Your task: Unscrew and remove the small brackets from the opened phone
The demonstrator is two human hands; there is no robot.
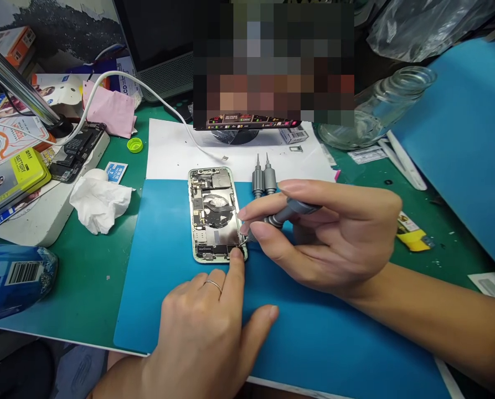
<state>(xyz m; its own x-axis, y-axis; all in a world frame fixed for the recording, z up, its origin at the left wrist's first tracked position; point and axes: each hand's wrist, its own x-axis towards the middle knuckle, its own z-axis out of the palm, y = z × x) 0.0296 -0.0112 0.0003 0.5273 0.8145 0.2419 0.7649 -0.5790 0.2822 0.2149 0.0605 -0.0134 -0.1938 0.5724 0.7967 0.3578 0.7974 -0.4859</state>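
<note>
Phone (215,235) lay open on the blue mat (160,233), its top end over the white paper (164,147). The work looked well into the inside: the screen was off, and the middle showed shiny metal and a dark round patch (217,211), so the battery had probably been taken out. Small parts remained seated along the left side, the top and the bottom edge; whether any screws were left there was too small to tell.

The right hand (334,233) was closed on a grey screwdriver (295,211), gripped between thumb and fingers, its tip slanting toward the phone's lower right corner. The left hand (208,316) held nothing; its forefinger was stretched out and touched that same corner, thumb spread wide, other fingers bent.
</note>
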